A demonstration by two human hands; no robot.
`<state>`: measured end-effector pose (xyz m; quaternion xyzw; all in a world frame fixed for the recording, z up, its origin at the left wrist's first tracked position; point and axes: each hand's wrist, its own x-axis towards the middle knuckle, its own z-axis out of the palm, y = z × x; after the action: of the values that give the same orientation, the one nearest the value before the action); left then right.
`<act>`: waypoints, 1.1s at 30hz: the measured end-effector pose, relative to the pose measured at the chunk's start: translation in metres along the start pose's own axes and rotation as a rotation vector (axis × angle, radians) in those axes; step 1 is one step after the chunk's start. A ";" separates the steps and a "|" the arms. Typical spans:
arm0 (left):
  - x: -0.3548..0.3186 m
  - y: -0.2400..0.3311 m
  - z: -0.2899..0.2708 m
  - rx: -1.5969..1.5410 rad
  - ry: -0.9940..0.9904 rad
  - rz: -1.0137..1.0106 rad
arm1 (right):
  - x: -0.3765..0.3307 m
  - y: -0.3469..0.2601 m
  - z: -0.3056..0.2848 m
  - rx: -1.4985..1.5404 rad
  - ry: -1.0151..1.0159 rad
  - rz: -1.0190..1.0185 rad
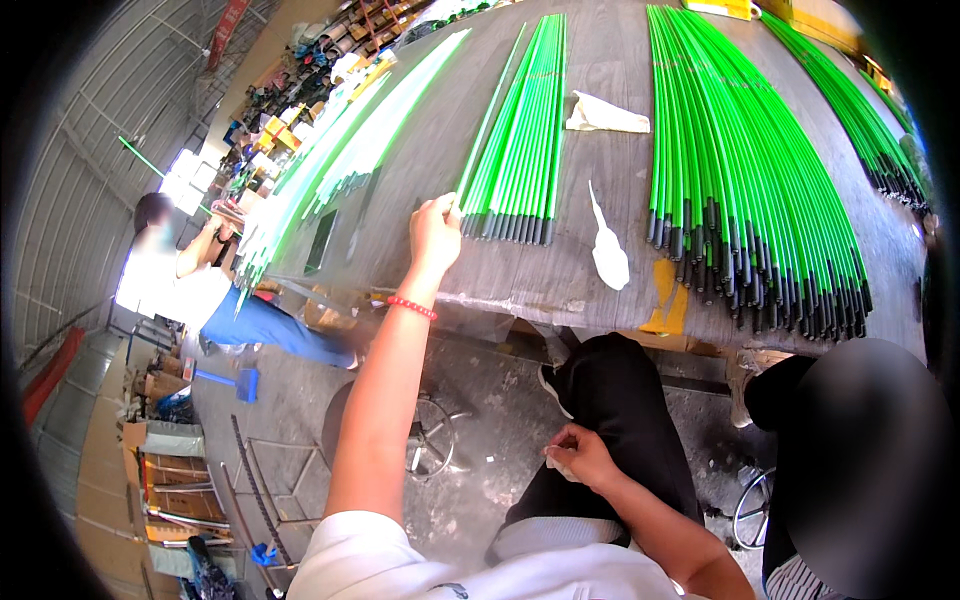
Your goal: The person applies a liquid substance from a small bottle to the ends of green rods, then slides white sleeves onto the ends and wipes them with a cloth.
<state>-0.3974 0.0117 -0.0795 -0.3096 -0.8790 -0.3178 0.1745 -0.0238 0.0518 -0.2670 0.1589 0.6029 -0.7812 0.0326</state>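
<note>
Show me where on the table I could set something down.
The grey tabletop looks bare between the left fan of green rods and the middle bundle, beyond the left hand. A smaller patch lies past the white cloth, between that bundle and the large right bundle. Rods crowd the right side.

one head-worn fisheye looks down from close above onto the table (pixel 606 62).

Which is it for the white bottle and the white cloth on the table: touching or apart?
Apart. The head view shows bare table between the thin tip of the white bottle and the white cloth.
</note>
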 end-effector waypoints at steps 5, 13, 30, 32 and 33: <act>0.005 0.009 0.011 0.164 0.042 0.160 | 0.005 -0.003 -0.005 -0.017 0.001 0.041; 0.005 0.030 -0.015 -0.026 0.055 0.052 | 0.011 0.006 -0.001 0.088 -0.050 0.083; -0.062 0.346 0.034 0.083 -0.184 0.421 | -0.002 0.001 -0.007 -0.086 -0.172 0.003; -0.059 0.350 0.053 0.184 -0.299 0.303 | -0.006 -0.016 -0.016 -0.083 -0.196 0.115; -0.060 0.349 0.061 0.187 -0.319 0.288 | -0.006 -0.014 -0.017 -0.073 -0.190 0.084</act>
<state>-0.1308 0.2385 0.0028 -0.4605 -0.8680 -0.1537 0.1047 -0.0183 0.0709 -0.2561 0.1081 0.6178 -0.7682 0.1282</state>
